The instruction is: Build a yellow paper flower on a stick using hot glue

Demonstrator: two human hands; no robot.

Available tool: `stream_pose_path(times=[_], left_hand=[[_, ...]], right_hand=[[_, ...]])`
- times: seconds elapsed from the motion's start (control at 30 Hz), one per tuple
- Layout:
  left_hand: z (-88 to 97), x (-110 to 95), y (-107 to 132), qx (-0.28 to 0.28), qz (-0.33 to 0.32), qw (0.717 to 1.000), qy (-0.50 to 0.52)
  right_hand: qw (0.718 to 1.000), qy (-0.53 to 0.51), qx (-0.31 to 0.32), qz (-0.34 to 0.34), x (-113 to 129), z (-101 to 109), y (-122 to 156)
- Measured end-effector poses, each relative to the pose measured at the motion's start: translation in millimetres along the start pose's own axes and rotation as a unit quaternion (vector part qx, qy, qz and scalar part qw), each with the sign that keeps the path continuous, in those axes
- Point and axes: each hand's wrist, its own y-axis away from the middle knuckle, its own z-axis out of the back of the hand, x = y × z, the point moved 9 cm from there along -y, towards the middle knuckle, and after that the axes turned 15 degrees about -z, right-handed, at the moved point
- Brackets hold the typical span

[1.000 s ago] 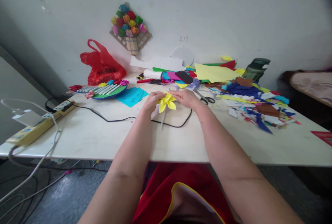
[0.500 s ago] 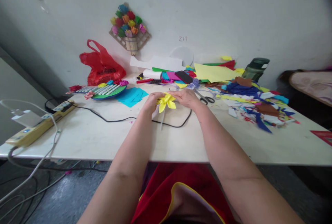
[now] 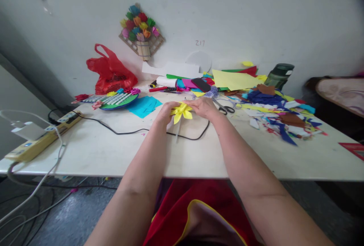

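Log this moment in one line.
left hand: holding yellow flower | right hand: holding same flower | pale stick: below flower in view | scissors: on table, right of right hand

At left of frame, a power strip (image 3: 27, 149) is lying on the table (image 3: 196, 158); at upper left, a bag (image 3: 115, 75) is standing. At centre, a flower (image 3: 182, 113) is sitting between left hand (image 3: 165, 112) and right hand (image 3: 205, 107). At right, scraps (image 3: 263, 98) are lying before a bottle (image 3: 280, 76).
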Motion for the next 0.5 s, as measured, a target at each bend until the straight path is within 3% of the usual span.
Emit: stream_pose_path(times=[0.33,0.5], left_hand=[[4.6,7.7,2.0,-0.052,0.043,0.997,0.043],[1.8,7.8,2.1,-0.045,0.047,0.996,0.059]], right_hand=[[1.000,0.027,-0.006,0.007,-0.3,-0.9,-0.7],[0.999,0.042,-0.008,0.015,4.2,1.5,2.1]])
